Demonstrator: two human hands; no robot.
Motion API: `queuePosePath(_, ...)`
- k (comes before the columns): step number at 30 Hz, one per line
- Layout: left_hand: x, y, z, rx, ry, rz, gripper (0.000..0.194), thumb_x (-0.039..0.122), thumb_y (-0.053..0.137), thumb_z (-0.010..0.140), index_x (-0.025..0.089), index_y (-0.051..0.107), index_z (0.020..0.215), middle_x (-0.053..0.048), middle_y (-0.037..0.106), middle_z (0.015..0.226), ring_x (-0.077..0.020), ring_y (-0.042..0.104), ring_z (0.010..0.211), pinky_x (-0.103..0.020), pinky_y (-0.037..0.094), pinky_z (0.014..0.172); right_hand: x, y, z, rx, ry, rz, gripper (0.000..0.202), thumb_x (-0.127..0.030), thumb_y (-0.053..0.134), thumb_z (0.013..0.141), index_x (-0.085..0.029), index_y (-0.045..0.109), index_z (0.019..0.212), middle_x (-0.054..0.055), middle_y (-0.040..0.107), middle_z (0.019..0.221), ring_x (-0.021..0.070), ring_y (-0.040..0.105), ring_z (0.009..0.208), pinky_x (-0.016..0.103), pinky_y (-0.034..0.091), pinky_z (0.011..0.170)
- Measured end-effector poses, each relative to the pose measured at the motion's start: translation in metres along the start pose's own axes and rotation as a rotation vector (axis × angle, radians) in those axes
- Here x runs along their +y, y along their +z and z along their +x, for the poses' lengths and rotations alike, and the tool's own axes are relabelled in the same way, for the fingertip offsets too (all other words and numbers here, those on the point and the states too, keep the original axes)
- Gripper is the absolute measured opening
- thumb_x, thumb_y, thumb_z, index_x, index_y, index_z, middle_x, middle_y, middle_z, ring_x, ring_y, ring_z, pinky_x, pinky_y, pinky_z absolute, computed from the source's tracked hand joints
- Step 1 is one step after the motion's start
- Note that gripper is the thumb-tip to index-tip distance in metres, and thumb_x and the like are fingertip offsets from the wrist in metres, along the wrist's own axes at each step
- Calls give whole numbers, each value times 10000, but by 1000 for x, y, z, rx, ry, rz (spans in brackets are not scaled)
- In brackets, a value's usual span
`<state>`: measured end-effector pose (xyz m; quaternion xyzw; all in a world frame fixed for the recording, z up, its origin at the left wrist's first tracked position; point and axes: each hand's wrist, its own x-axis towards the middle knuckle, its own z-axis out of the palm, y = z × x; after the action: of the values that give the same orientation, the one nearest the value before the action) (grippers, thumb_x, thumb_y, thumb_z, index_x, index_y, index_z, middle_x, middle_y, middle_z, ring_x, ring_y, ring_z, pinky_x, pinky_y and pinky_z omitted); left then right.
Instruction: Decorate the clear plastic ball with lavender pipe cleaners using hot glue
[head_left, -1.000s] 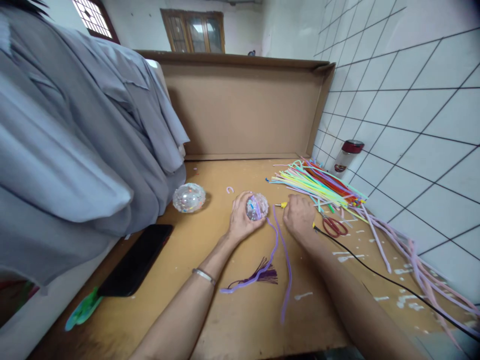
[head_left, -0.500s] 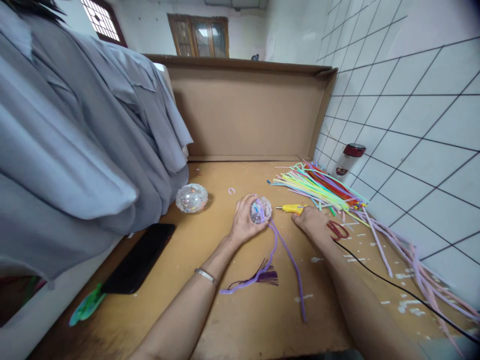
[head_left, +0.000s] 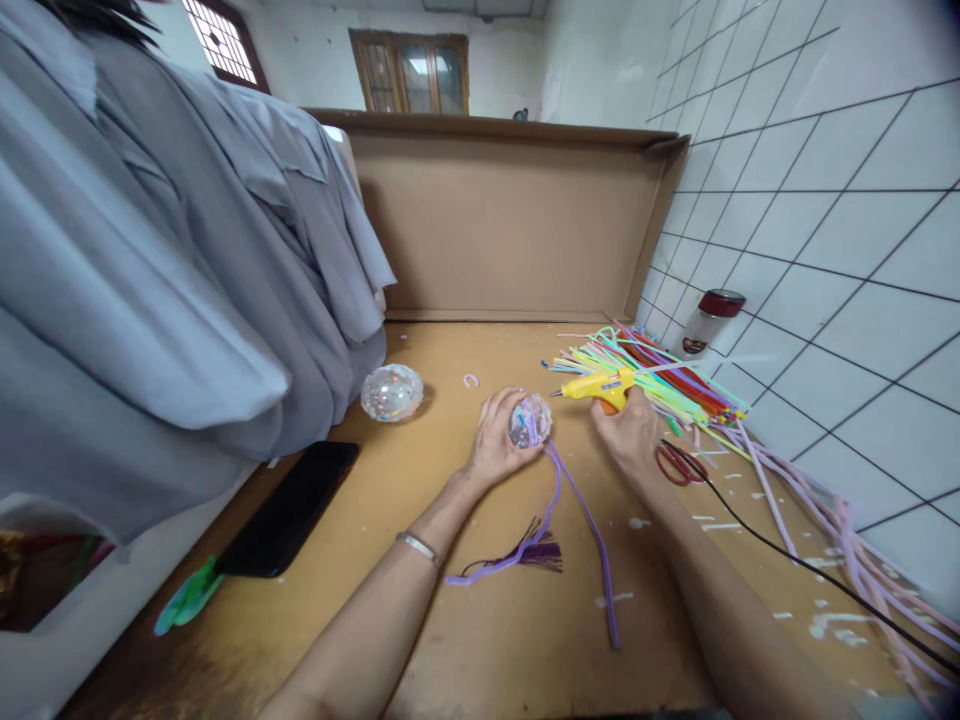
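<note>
And the left hand [head_left: 496, 432] has the clear ball [head_left: 531, 420], fingers clamped around its left side, right in the middle of the worktop [head_left: 487, 660]; whether the ball touches the surface, I can't tell. There's purple wound across it, and two purple strands [head_left: 596, 530] trail from its lower edge towards the near side, one lying over a dark purple tassel [head_left: 550, 555]. Across to the right hand [head_left: 628, 432]: fingers closed on the handle of a yellow glue gun [head_left: 600, 388], nozzle pointing left, just beside the ball but apart from it! A pale glue stick [head_left: 667, 367] pokes out of the back.

Just by the right wrist, the red-handled scissors [head_left: 679, 466], with a black cable [head_left: 750, 530] running off to the near right. Beyond them, a bright bundle of pipe cleaners [head_left: 652, 385] lies near the tiled wall [head_left: 847, 240]. Over on the left, a second ball [head_left: 392, 392] sits well apart from the hands, and nearer in, a dark phone [head_left: 289, 510] lies flat. A small pink curl [head_left: 471, 380] rests between the two balls, slightly farther back.
</note>
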<state>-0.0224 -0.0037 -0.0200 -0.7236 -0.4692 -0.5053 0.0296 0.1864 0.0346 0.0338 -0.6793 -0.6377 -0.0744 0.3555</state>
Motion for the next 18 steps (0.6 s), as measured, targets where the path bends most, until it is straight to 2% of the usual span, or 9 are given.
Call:
queuePosePath(3, -1, 1, 0, -10, -2, -5, 745, 396, 792, 664, 199, 460, 1301, -144, 542, 1312, -321, 522, 1245, -502, 431, 1066, -4, 1, -6, 68, -124, 64, 323, -389, 517, 787, -157, 570, 1006, 129, 676, 921, 276, 617, 839, 325, 409, 691)
queuePosePath(8, -2, 2, 0, -8, -8, -11, 749, 392, 797, 652, 198, 468, 1297, -138, 536, 1315, -319, 517, 1251, -500, 428, 1073, -4, 4, -11, 137, -223, 104, 271, -397, 492, 809, -183, 552, 963, 100, 649, 861, 267, 593, 815, 318, 398, 660)
queuePosePath(18, 0, 1, 0, -17, 6, -20, 748, 391, 786, 670, 195, 461, 1315, -145, 529, 1335, -316, 509, 1264, -501, 425, 1085, -2, 5, -12, 119, -263, 145, 239, -411, 487, 823, -195, 528, 916, 98, 640, 830, 262, 595, 794, 323, 403, 662)
